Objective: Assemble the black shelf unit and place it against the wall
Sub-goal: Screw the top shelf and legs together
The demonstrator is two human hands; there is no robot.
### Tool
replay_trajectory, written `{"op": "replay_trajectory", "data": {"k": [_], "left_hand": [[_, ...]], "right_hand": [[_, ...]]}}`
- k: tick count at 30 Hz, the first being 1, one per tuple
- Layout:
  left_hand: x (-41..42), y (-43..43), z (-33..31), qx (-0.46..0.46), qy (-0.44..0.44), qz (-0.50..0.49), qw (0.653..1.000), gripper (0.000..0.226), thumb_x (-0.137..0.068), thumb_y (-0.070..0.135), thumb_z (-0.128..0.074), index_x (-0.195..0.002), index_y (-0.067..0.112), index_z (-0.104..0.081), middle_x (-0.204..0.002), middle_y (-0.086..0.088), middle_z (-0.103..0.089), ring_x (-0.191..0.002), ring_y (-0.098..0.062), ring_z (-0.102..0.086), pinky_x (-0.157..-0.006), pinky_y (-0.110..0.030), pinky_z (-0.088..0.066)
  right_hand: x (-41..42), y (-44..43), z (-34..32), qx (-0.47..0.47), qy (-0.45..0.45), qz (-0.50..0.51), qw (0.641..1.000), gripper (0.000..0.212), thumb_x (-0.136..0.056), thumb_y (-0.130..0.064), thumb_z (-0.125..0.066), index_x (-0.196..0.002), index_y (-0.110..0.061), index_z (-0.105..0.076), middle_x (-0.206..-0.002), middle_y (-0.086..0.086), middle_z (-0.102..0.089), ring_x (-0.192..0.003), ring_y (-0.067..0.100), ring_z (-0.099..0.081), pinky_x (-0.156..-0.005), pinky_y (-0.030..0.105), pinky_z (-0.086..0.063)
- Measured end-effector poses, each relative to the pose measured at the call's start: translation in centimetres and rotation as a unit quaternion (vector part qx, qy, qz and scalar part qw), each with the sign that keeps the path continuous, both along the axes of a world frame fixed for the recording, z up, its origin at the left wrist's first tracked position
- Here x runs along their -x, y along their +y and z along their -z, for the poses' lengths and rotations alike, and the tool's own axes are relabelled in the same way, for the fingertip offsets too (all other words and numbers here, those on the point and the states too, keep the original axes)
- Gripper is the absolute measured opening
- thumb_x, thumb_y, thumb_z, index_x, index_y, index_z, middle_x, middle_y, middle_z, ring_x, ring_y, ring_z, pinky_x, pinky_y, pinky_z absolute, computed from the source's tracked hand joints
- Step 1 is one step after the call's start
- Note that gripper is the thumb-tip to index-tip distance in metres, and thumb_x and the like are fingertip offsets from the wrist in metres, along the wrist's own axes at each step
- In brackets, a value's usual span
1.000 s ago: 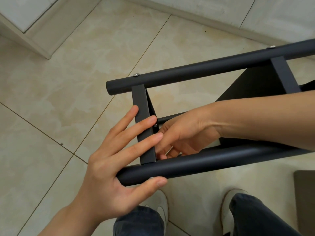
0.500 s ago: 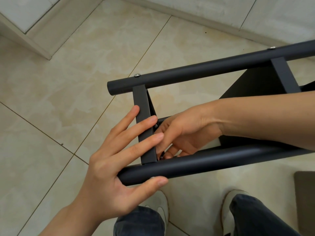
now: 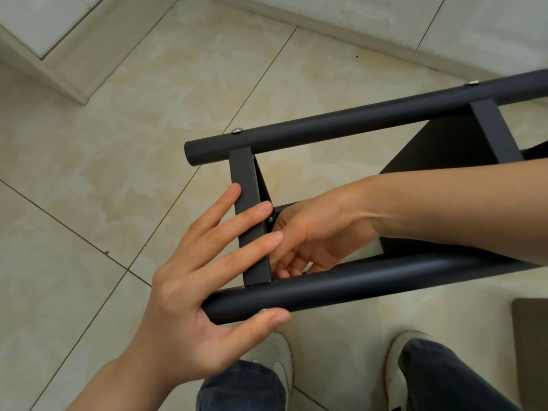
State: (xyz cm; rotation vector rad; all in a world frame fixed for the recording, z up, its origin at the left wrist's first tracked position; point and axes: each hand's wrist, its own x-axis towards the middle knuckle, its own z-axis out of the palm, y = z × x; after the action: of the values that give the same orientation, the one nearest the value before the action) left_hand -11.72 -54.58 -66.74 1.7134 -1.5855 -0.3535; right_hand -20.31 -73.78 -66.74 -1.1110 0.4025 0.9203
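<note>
Beige floor tiles (image 3: 118, 143) lie beneath a black shelf unit (image 3: 355, 123) tipped on its side by the person's knees (image 3: 243, 387), left hand (image 3: 189, 298) flat-fingered against its crossbar (image 3: 247, 185), right hand (image 3: 314, 232) curled behind it, any hold hidden; the stiff, smooth-painted frame likely carries best by its round tubes (image 3: 341, 286).

We count two round black tubes (image 3: 355, 121) (image 3: 370, 283), two flat crossbars (image 3: 248, 173) (image 3: 495, 132), two silver screw heads (image 3: 237, 130) (image 3: 473, 82) and one small screw (image 3: 270, 219). We also count two hands (image 3: 189, 295) (image 3: 314, 232) and two white shoes (image 3: 280, 358) (image 3: 394, 363).
</note>
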Motion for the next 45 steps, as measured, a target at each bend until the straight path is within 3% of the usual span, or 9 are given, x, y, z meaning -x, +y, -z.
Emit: {"op": "replay_trajectory", "data": {"k": [5,20,25,30,34,37,40,42,45], "left_hand": [[0.0,-0.1,-0.1,0.000,0.000,-0.001,1.000,0.053,-0.093,0.052,-0.062,-0.126,0.011,-0.059,-0.143,-0.011,-0.052,-0.148,-0.035,-0.035,-0.118,-0.043,-0.034],[-0.1,0.0,-0.3,-0.007,-0.004,-0.002,1.000,0.055,-0.093,0.052,-0.061,-0.126,0.008,-0.060,-0.144,-0.010,-0.052,-0.148,-0.033,-0.035,-0.119,-0.040,-0.034],[0.0,0.1,-0.3,-0.016,-0.004,-0.005,1.000,0.055,-0.088,0.048,-0.066,-0.128,0.010,-0.059,-0.147,-0.009,-0.050,-0.150,-0.029,-0.033,-0.120,-0.037,-0.033],[0.7,0.5,-0.2,-0.012,0.035,-0.041,0.998,0.059,-0.082,0.040,-0.072,-0.133,0.014,-0.057,-0.154,-0.004,-0.045,-0.149,-0.021,-0.034,-0.119,-0.032,-0.032],[2.2,1.2,0.3,0.003,0.149,-0.133,0.980,0.076,-0.073,0.040,-0.078,-0.143,0.030,-0.051,-0.153,0.014,-0.048,-0.142,-0.007,-0.044,-0.114,-0.026,-0.038],[3.9,1.5,0.8,0.024,0.308,-0.201,0.930,0.092,-0.065,0.039,-0.084,-0.147,0.047,-0.042,-0.143,0.024,-0.055,-0.134,-0.005,-0.053,-0.104,-0.026,-0.048],[5.1,1.2,1.0,-0.001,0.431,-0.256,0.866,0.102,-0.061,0.042,-0.093,-0.146,0.049,-0.038,-0.132,0.018,-0.065,-0.118,0.002,-0.062,-0.084,-0.011,-0.053],[5.8,1.1,1.3,-0.060,0.486,-0.259,0.832,0.094,-0.060,0.053,-0.083,-0.144,0.044,-0.040,-0.127,0.021,-0.064,-0.113,0.011,-0.060,-0.079,-0.008,-0.050],[6.2,1.4,1.3,-0.159,0.464,-0.232,0.840,0.056,-0.064,0.072,-0.058,-0.113,0.045,-0.056,-0.096,0.042,-0.066,-0.100,0.023,-0.055,-0.081,-0.008,-0.041]], "right_hand": [[-0.3,-0.6,-0.4,-0.022,-0.016,-0.045,0.999,0.015,-0.096,-0.013,-0.055,-0.087,-0.012,-0.067,-0.080,0.001,-0.065,-0.072,0.011,-0.054,-0.073,0.025,-0.048],[-0.5,-0.4,-0.3,0.052,-0.037,-0.046,0.997,0.017,-0.097,-0.017,-0.058,-0.086,-0.012,-0.069,-0.073,0.000,-0.065,-0.074,0.012,-0.060,-0.069,0.022,-0.052],[-0.1,-0.5,-0.6,0.054,-0.043,-0.030,0.997,0.017,-0.097,-0.021,-0.059,-0.102,-0.009,-0.071,-0.082,0.001,-0.069,-0.083,0.016,-0.062,-0.077,0.027,-0.052],[2.0,-1.5,-2.0,0.063,-0.071,-0.028,0.995,0.031,-0.100,-0.028,-0.055,-0.122,-0.010,-0.068,-0.109,0.008,-0.073,-0.099,0.021,-0.068,-0.093,0.035,-0.055],[3.8,-1.5,-3.9,0.134,-0.116,-0.029,0.984,0.030,-0.099,-0.036,-0.054,-0.122,-0.023,-0.069,-0.117,0.000,-0.072,-0.109,0.017,-0.068,-0.097,0.030,-0.054],[4.8,-0.8,-5.4,0.251,-0.152,-0.024,0.956,0.024,-0.099,-0.038,-0.055,-0.112,-0.031,-0.074,-0.112,-0.011,-0.072,-0.106,0.008,-0.067,-0.100,0.034,-0.050],[5.7,0.1,-6.4,0.377,-0.169,0.004,0.911,0.019,-0.096,-0.040,-0.059,-0.105,-0.036,-0.075,-0.101,-0.022,-0.072,-0.094,-0.005,-0.064,-0.091,0.024,-0.046],[6.5,0.5,-6.8,0.427,-0.173,0.022,0.887,0.017,-0.096,-0.038,-0.060,-0.105,-0.036,-0.074,-0.095,-0.026,-0.071,-0.089,-0.010,-0.062,-0.083,0.015,-0.043],[8.2,0.7,-7.8,0.480,-0.175,0.006,0.860,0.018,-0.096,-0.035,-0.060,-0.110,-0.033,-0.072,-0.096,-0.022,-0.071,-0.089,-0.010,-0.062,-0.082,0.010,-0.046]]}}
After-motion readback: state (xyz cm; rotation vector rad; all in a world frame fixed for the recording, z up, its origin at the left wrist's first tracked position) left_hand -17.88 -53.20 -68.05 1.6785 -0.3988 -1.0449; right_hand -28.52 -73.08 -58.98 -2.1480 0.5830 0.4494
